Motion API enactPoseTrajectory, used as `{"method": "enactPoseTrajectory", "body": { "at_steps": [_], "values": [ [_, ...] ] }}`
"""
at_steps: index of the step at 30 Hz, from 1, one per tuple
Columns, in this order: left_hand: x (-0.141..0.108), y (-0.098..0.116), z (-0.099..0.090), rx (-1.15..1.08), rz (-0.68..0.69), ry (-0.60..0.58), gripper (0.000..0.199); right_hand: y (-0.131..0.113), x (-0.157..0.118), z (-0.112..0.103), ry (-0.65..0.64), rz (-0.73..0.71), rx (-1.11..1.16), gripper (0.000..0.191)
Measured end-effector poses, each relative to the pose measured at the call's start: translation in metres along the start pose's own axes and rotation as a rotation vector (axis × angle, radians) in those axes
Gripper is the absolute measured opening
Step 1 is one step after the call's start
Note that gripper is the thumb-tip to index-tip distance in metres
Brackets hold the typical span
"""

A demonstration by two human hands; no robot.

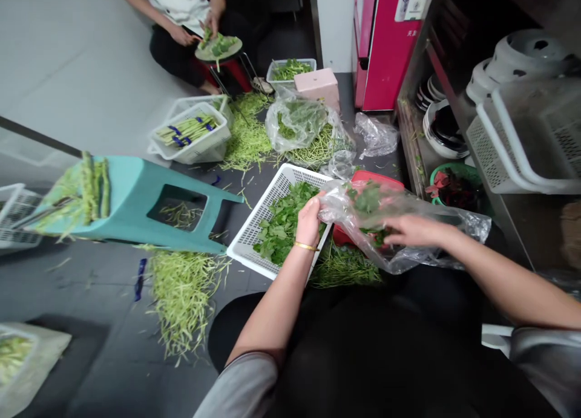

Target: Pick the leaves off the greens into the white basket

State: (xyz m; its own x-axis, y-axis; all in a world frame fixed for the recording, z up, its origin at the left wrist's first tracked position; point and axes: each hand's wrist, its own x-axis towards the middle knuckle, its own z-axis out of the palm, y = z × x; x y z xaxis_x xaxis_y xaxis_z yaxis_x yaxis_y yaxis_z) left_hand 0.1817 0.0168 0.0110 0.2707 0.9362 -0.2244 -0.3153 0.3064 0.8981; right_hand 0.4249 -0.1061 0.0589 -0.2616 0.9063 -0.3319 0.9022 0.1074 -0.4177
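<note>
My left hand (308, 220) is closed on the edge of a clear plastic bag (399, 209), above the right side of a white perforated basket (250, 235). Leafy green herbs (285, 224) lie in that basket. My right hand (408, 230) is at the bag with its fingers stretched out to the left, slightly blurred. Near its fingertips are a few green leaves (377, 236), and more leaves (367, 197) show through the plastic. Behind and under the bag is a red container (379, 177), partly hidden. Green stems (347, 267) lie on the floor below.
A turquoise stool (136, 188) lies on its side with green stalks (95, 188) on it. Pale peelings (181, 297) cover the floor nearby. Another person's hands (211, 25) work with greens at a round stool (220, 50). Shelving with a white basket (535, 133) borders the right.
</note>
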Motion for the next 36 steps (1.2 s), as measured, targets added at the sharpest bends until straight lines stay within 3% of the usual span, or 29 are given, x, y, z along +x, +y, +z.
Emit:
{"method": "enactPoseTrajectory", "body": {
  "at_steps": [2, 4, 6, 8, 9, 13, 15, 17, 20, 22, 23, 26, 29, 33, 36],
  "values": [
    [0.006, -0.002, 0.0, -0.022, -0.033, 0.007, 0.056, 0.018, 0.029, -0.031, 0.044, -0.032, 0.011, 0.056],
    [0.017, -0.007, 0.0, -0.03, -0.067, 0.014, 0.055, 0.037, 0.058, -0.055, 0.151, 0.221, -0.086, 0.064],
    [0.033, -0.015, -0.002, 0.02, -0.075, 0.02, 0.051, 0.049, 0.077, -0.062, 0.292, 0.399, -0.192, 0.061],
    [0.049, -0.022, -0.005, 0.181, -0.033, 0.039, 0.043, 0.053, 0.082, -0.052, 0.365, 0.404, -0.286, 0.051],
    [0.055, -0.025, -0.007, 0.304, 0.008, 0.045, 0.04, 0.052, 0.08, -0.041, 0.332, 0.375, -0.318, 0.048],
    [0.05, -0.012, -0.007, 0.793, 0.336, 0.053, 0.055, 0.052, 0.057, 0.017, -0.071, 0.393, -0.32, 0.045],
    [0.029, 0.005, 0.001, 0.883, 0.556, 0.035, 0.062, 0.059, 0.047, 0.038, -0.137, 0.437, -0.271, 0.038],
    [0.003, 0.021, 0.014, 0.887, 0.695, -0.071, 0.056, 0.068, 0.04, 0.046, -0.066, 0.445, -0.229, 0.032],
    [-0.022, 0.027, 0.042, 0.897, 0.764, -0.468, 0.036, 0.072, 0.032, 0.035, 0.053, 0.441, -0.215, 0.029],
    [-0.023, 0.016, 0.061, 0.953, 0.733, -0.686, 0.031, 0.065, 0.027, 0.021, 0.053, 0.378, -0.182, 0.026],
    [-0.019, 0.007, 0.07, 0.997, 0.708, -0.729, 0.03, 0.06, 0.025, 0.015, 0.046, 0.332, -0.15, 0.024],
    [0.003, -0.022, 0.09, 1.122, 0.602, -0.689, 0.025, 0.044, 0.02, 0.002, 0.107, 0.185, -0.032, 0.019],
    [0.027, -0.041, 0.097, 1.119, 0.411, -0.68, 0.009, 0.036, 0.023, -0.003, 0.274, 0.107, 0.097, 0.018],
    [0.037, -0.044, 0.092, 0.793, 0.112, -0.586, 0.01, 0.04, 0.031, -0.001, 0.52, 0.126, 0.333, 0.022],
    [0.028, -0.037, 0.084, 0.431, -0.226, -0.496, 0.022, 0.046, 0.032, 0.002, 0.815, 0.223, 0.537, 0.032]
  ]
}}
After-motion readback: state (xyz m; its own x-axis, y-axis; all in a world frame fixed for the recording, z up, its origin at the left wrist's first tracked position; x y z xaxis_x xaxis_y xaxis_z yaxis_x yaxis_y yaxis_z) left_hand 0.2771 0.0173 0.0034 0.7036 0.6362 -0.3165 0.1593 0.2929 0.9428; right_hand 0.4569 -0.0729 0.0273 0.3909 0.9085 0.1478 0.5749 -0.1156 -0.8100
